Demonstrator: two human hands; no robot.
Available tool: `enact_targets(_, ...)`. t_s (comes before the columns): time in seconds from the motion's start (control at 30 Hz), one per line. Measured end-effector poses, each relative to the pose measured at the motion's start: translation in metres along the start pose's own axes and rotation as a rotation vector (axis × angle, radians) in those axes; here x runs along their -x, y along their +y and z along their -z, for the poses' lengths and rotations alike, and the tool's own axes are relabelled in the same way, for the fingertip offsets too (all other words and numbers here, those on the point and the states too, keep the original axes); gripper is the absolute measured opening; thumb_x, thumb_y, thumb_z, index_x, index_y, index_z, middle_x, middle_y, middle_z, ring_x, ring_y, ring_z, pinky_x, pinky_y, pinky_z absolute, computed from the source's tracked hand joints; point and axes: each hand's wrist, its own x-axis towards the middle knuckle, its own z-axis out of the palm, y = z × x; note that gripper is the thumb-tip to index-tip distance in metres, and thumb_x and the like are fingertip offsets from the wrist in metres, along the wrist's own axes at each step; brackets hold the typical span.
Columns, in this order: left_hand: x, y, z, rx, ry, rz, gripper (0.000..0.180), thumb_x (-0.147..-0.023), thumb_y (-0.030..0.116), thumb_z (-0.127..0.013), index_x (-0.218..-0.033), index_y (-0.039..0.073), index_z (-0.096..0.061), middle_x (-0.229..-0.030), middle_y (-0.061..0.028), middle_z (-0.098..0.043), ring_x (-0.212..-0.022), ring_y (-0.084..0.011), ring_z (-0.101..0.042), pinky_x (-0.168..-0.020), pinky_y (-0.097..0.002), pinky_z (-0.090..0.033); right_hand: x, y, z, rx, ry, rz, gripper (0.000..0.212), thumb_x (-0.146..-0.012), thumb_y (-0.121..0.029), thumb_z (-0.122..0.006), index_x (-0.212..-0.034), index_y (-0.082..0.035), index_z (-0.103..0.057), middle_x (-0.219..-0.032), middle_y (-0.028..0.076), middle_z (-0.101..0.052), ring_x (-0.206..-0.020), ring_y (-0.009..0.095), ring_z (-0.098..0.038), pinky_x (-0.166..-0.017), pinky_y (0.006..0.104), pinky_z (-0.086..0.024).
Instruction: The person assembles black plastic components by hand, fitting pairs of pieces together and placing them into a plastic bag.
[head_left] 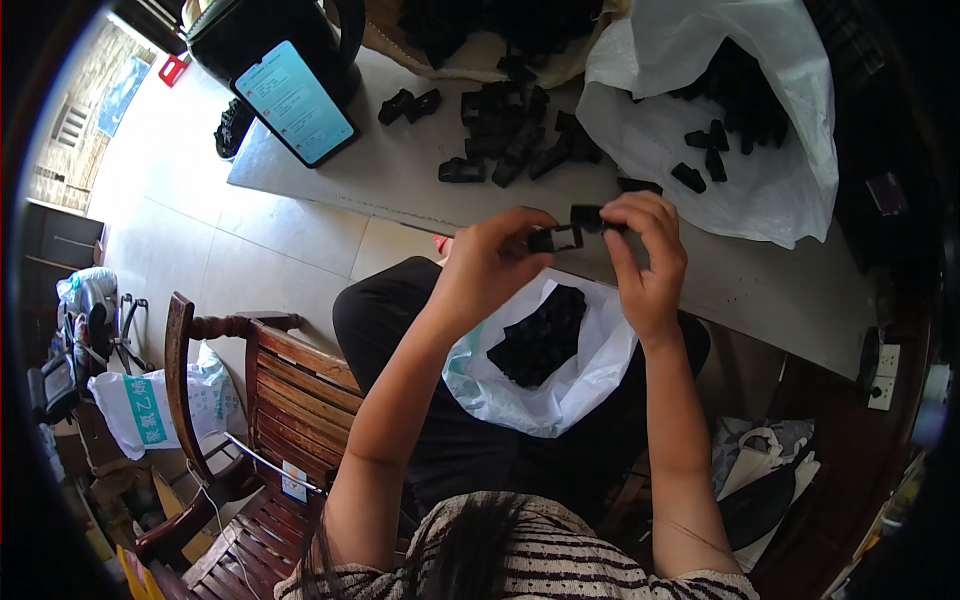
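My left hand (497,258) pinches a small black plastic part with a rectangular opening (556,238). Close beside it, my right hand (648,255) grips a second small black part (586,217) by its end; I cannot tell whether the two parts touch. Below both hands, an open white bag (590,375) rests on my lap, with a heap of black parts (540,338) inside. A loose pile of similar black pieces (505,125) lies on the grey table beyond my hands. To the right of that pile, another white bag (640,100) lies open with more black pieces in it.
A phone with a lit screen (296,103) leans on a black container (215,45) at the table's (400,190) far left. Another open sack (480,70) with black parts stands at the back. A wooden chair (300,390) is at my left, with a white sack (165,405) beyond it.
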Motion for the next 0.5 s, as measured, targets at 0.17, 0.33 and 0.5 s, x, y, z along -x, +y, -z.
enact_targets(0.17, 0.01, 0.008, -0.013, 0.243, -0.117, -0.012, 0.035, -0.081, -0.005, -0.067, -0.115, -0.005, -0.058, -0.101, -0.0105, -0.066, -0.09, -0.0143, -0.065, -0.083, -0.0259, -0.052, 0.012, -0.019, 0.006, -0.018, -0.141, 0.06, 0.016, -0.075, 0.0, -0.067, -0.09, -0.006, -0.065, -0.096, 0.006, -0.063, -0.095, 0.029, -0.057, -0.085, 0.0402, -0.044)
enact_targets(0.33, 0.019, 0.01, -0.014, 0.515, -0.225, 0.136, 0.037, -0.082, 0.003, -0.07, -0.115, -0.007, -0.058, -0.106, -0.0102, -0.065, -0.096, -0.015, -0.064, -0.088, -0.0285, -0.051, 0.023, -0.028, 0.019, -0.01, -0.154, 0.024, 0.023, -0.077, -0.01, -0.071, -0.098, -0.004, -0.064, -0.097, 0.008, -0.063, -0.094, 0.026, -0.057, -0.082, 0.0368, -0.046)
enact_targets(0.5, 0.036, 0.012, -0.022, 0.362, -0.225, 0.02, 0.032, -0.083, 0.002, -0.066, -0.114, -0.003, -0.06, -0.101, -0.007, -0.066, -0.093, -0.0122, -0.063, -0.083, -0.0265, -0.051, 0.058, -0.034, 0.029, -0.553, -0.218, -0.696, 0.026, -0.08, -0.013, -0.072, -0.1, 0.0, -0.061, -0.095, 0.01, -0.06, -0.08, 0.017, -0.06, -0.068, 0.0268, -0.049)
